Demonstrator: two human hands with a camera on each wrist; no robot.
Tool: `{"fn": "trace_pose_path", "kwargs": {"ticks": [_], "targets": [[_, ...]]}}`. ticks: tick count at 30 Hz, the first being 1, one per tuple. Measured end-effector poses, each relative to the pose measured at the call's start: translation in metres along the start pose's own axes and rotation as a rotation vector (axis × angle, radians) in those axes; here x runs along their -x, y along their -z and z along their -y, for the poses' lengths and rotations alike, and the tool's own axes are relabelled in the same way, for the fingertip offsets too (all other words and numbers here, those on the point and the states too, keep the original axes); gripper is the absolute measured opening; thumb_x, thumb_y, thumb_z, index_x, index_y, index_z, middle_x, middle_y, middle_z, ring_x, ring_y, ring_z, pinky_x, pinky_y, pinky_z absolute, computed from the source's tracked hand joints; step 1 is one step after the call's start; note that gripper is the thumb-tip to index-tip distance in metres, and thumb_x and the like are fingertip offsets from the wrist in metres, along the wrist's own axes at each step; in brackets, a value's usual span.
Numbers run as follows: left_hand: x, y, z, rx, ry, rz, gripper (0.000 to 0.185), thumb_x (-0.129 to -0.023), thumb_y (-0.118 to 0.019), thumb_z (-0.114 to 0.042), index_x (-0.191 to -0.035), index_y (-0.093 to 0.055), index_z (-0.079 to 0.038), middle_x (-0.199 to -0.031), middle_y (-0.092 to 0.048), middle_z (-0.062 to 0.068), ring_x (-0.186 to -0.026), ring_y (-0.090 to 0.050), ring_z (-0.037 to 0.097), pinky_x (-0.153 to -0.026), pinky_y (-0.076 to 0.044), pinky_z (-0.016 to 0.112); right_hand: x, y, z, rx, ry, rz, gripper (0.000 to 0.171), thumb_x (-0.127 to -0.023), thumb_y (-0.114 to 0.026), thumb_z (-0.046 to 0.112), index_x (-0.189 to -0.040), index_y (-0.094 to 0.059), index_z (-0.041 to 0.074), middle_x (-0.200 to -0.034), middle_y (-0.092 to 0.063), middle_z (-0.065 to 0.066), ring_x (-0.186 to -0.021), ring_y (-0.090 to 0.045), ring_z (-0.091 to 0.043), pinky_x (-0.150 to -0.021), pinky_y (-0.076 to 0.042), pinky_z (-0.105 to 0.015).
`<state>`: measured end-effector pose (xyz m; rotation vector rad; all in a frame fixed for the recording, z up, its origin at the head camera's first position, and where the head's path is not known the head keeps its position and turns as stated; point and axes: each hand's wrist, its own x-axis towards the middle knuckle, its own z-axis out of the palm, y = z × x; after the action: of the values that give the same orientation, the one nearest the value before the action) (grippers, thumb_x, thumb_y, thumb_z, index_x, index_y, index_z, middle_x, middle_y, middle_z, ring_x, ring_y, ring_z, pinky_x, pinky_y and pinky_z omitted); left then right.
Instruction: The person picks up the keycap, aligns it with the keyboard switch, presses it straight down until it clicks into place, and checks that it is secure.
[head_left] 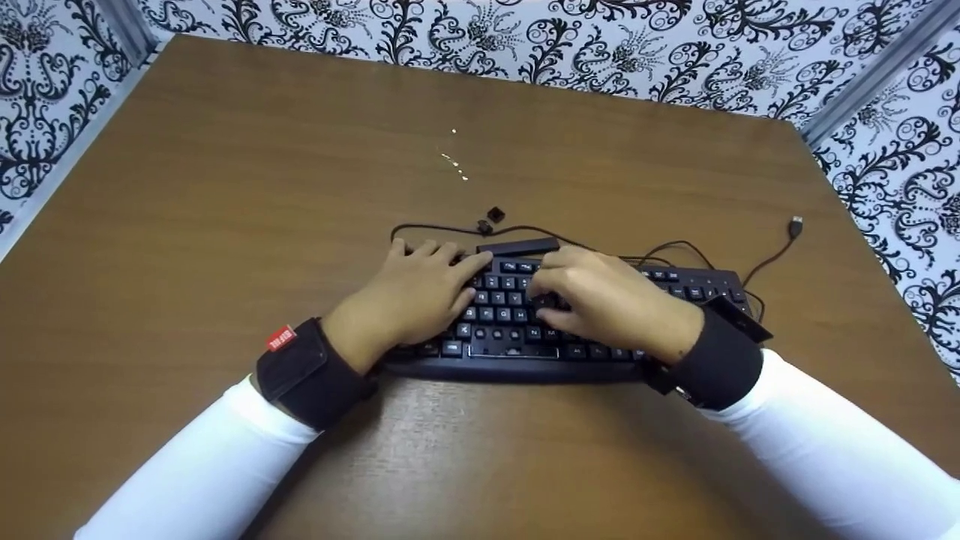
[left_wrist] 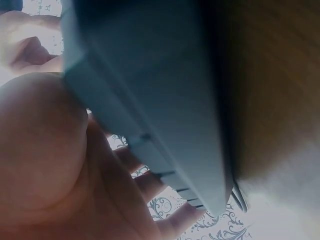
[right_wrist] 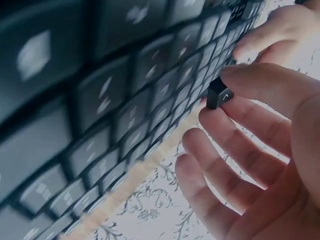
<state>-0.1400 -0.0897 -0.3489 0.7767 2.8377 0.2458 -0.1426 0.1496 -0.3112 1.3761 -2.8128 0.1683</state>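
Observation:
A black keyboard lies in front of me, with bare switch spots along its lower letter row and an uncovered space bar slot. My right hand is over the middle of the keys. In the right wrist view its thumb and fingers pinch a small black keycap just above the key rows. My left hand rests on the keyboard's left part, fingers extended toward the back edge; in the left wrist view the fingers reach past the keyboard's side. A long space bar keycap lies behind the keyboard.
Two loose black keycaps, one slightly behind the other, lie near the cable. The cable's USB plug is at the right. Patterned wallpaper stands behind the brown table.

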Motion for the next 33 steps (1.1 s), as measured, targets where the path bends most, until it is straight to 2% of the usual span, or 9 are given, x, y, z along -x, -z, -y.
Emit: {"fn": "trace_pose_path", "kwargs": {"ticks": [8, 15, 22, 33], "targets": [[0.0, -0.001, 0.0, -0.005, 0.003, -0.003, 0.053, -0.106, -0.039, -0.041, -0.158, -0.031, -0.029, -0.156, -0.043, 0.01, -0.144, -0.04, 0.036, -0.116, -0.024, 0.068, -0.005, -0.008, 0.021, -0.013, 0.096, -0.035, 0.015, -0.085, -0.077, 0.018, -0.098, -0.075, 0.01, -0.092, -0.069, -0.003, -0.083, -0.065, -0.02, -0.076, -0.058, -0.035], [0.0, -0.002, 0.001, 0.005, 0.011, 0.007, 0.054, -0.106, -0.039, -0.041, -0.158, -0.03, -0.03, -0.157, -0.041, 0.01, -0.145, -0.038, 0.035, -0.116, -0.023, 0.067, -0.011, -0.014, 0.032, -0.022, 0.056, -0.021, 0.014, -0.085, -0.078, 0.02, -0.094, -0.071, 0.012, -0.088, -0.068, -0.001, -0.08, -0.063, -0.019, -0.072, -0.056, -0.035], [-0.001, -0.002, 0.002, 0.0, 0.007, 0.006, 0.054, -0.106, -0.039, -0.042, -0.158, -0.03, -0.03, -0.157, -0.041, 0.01, -0.145, -0.038, 0.036, -0.116, -0.022, 0.067, -0.014, -0.02, 0.034, -0.007, 0.056, -0.01, 0.013, -0.085, -0.078, 0.019, -0.09, -0.07, 0.011, -0.083, -0.065, -0.001, -0.077, -0.06, -0.019, -0.068, -0.054, -0.035], [-0.001, -0.002, 0.002, 0.006, 0.004, 0.003, 0.054, -0.106, -0.039, -0.041, -0.158, -0.03, -0.029, -0.157, -0.041, 0.01, -0.146, -0.037, 0.036, -0.116, -0.022, 0.068, -0.018, -0.024, 0.036, -0.018, 0.046, -0.019, 0.013, -0.084, -0.079, 0.018, -0.091, -0.071, 0.01, -0.085, -0.065, -0.003, -0.079, -0.06, -0.019, -0.07, -0.054, -0.035]]}}
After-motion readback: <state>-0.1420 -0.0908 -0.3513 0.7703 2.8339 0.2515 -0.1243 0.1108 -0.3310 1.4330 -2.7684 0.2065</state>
